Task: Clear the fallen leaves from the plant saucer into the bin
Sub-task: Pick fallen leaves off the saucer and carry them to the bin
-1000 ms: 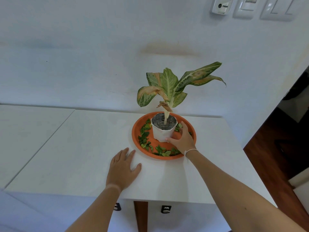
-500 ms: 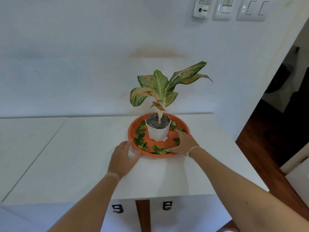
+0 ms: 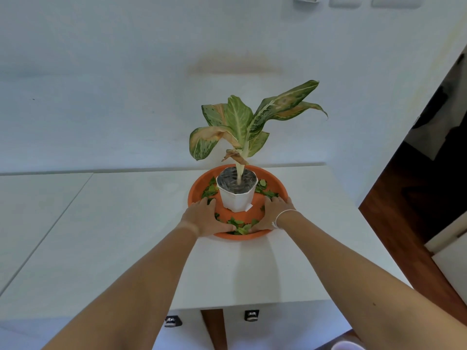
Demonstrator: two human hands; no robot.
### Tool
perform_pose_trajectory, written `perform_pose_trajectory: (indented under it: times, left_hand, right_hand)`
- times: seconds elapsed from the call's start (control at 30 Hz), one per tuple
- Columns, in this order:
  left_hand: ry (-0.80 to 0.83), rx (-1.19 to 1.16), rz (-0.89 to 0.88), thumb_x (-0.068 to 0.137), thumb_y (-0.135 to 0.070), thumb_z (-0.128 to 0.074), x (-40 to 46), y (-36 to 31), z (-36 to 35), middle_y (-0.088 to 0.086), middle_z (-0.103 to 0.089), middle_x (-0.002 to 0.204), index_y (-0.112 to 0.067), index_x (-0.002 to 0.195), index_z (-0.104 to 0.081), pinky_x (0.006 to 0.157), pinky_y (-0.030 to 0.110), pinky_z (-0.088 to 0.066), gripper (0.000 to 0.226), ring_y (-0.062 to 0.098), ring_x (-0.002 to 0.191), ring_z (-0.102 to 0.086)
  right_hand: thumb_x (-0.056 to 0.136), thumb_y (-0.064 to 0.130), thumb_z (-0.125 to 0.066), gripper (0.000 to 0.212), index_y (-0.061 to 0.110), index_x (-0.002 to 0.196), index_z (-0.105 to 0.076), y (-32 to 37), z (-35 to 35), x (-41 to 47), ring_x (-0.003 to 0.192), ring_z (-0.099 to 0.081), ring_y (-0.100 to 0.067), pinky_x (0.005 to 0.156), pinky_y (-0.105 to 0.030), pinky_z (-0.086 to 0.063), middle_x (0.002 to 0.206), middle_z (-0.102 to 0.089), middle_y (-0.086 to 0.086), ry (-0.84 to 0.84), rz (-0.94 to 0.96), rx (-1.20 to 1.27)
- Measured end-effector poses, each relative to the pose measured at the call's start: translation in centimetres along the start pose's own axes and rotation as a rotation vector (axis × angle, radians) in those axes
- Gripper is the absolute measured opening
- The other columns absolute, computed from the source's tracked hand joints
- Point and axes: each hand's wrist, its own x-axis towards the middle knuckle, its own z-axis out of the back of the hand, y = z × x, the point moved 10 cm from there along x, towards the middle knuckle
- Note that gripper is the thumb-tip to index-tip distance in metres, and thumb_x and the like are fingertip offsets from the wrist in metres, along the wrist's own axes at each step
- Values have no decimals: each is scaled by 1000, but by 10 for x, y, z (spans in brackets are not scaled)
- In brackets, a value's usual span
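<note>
Now both on the orange saucer: left hand moved up from the counter, right hand opposite. Fingers spread flat, gripping nothing. Fallen leaves between the hands, white pot just beyond.

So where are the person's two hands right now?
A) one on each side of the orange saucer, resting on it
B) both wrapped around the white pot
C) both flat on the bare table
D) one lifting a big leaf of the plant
A: the left hand and right hand rest on opposite sides of the orange saucer, over its rim among the fallen leaves, with the white pot standing untouched between them.
</note>
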Motion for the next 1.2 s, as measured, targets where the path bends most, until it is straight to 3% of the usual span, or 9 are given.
perform_pose_trajectory:
  times: [0.27, 0.37, 0.5, 0.67, 0.77, 0.87, 0.97, 1.07, 1.2]
  left_hand:
    - [2, 115, 10, 69, -79, -46, 13, -3, -10, 7, -37, 151, -18, 149, -26, 120, 42, -17, 103, 28, 139, -35]
    - [-16, 48, 6, 72, -69, -54, 12, -7, -9, 8, -42, 145, -17, 146, -31, 114, 40, -29, 93, 29, 133, -41]
    - [-46, -77, -9, 76, -51, -63, 11, -12, -8, 7, -52, 131, -14, 128, -55, 101, 36, -46, 64, 26, 120, -50]
    - [-85, -218, -26, 84, -19, -61, 11, -16, -9, 7, -67, 110, -9, 105, -69, 82, 28, -52, 25, 21, 94, -62]
    - [-113, -267, -48, 88, -8, -50, 8, -18, -8, 7, -72, 103, -10, 103, -72, 82, 33, -56, 27, 24, 91, -66]
    - [-115, -277, -59, 91, -6, -46, 8, -18, -10, 7, -71, 103, -9, 103, -72, 84, 34, -56, 29, 26, 93, -66]
    - [-153, -279, -46, 89, -5, -48, 10, -16, -9, 9, -61, 118, -11, 106, -69, 92, 36, -53, 28, 29, 105, -62]
    - [-130, -227, 1, 88, -8, -49, 9, -15, -12, 11, -38, 137, -15, 128, -56, 102, 35, -46, 41, 31, 119, -51]
    - [-78, -220, 15, 88, -18, -44, 7, -18, -13, 13, -60, 120, -15, 120, -59, 94, 40, -51, 35, 32, 106, -58]
  right_hand:
    - [81, 52, -61, 80, 12, 144, -34, 8, 3, -4, 137, -38, -28, 120, -40, -18, 148, -37, -12, -28, -9, 48]
    - [83, 31, -65, 52, 12, 130, -50, 13, 5, -6, 117, -56, -27, 99, -35, -48, 134, -49, -12, -74, 0, 120]
    - [86, 11, -57, 26, 6, 112, -62, 18, 6, -9, 93, -61, -25, 78, -30, -51, 114, -65, -13, -99, 43, 154]
    - [86, 10, -56, 37, 9, 123, -55, 17, 13, -13, 116, -52, -29, 90, -33, -48, 129, -53, -13, -175, 58, 154]
    - [83, 18, -61, 58, 16, 137, -40, 17, 21, -14, 129, -39, -31, 103, -39, -42, 142, -38, -12, -254, 91, 114]
    - [83, 14, -61, 64, 21, 142, -38, 13, 9, -2, 132, -41, -30, 102, -39, -46, 145, -38, -9, -113, 60, 206]
    - [86, 10, -56, 35, 11, 121, -61, 16, 2, 0, 98, -62, -23, 82, -29, -53, 118, -63, -10, -30, 45, 185]
    - [87, 5, -54, 25, 7, 108, -67, 22, -1, -2, 80, -57, -21, 73, -27, -52, 105, -68, -11, -46, 63, 179]
    - [86, 13, -54, 17, 12, 69, -56, 31, -1, -7, 75, -55, -22, 64, -26, -47, 90, -62, -10, -69, 85, 195]
